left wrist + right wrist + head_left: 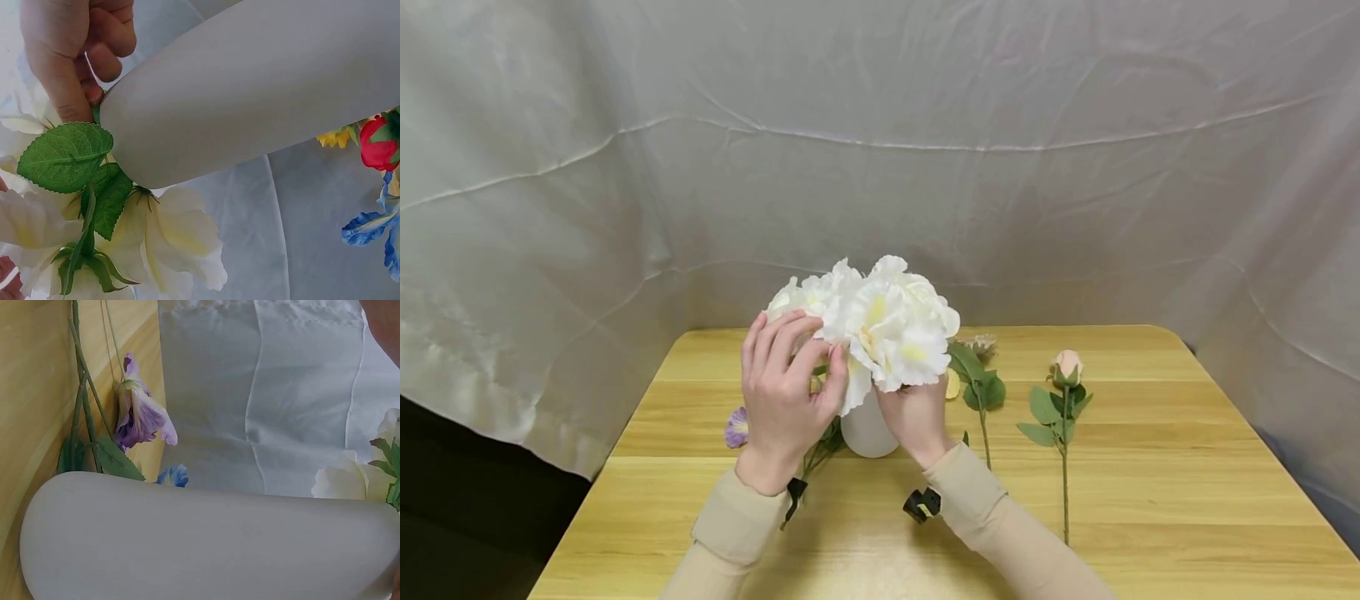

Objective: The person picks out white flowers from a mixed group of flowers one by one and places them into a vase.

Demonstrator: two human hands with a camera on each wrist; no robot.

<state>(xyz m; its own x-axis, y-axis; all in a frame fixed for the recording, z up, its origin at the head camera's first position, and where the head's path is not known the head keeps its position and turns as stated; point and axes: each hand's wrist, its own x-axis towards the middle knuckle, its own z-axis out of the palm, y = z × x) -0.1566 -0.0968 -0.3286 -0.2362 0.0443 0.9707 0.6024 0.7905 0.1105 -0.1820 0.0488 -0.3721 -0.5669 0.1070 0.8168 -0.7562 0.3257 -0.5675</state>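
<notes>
White artificial flowers [887, 325] with yellow-tinged petals cluster over the mouth of a white vase [868, 429]. My left hand [786, 383] is at the left side of the blooms, its bent thumb and index finger close together on a petal edge. Under the front bloom my right hand [917, 412] is partly covered by petals. The left wrist view shows this right hand [81, 56] pinching a stem right at the rim of the vase [237, 100], beside green leaves [65, 156]. In the right wrist view the vase [200, 544] fills the lower part.
A pale pink rose [1067, 367] lies on the wooden table [1165, 467] at the right. Another leafy stem [985, 417] lies between it and the vase. Left of the vase is a purple flower [737, 427]; red [378, 144] and blue flowers [369, 228] show in the left wrist view.
</notes>
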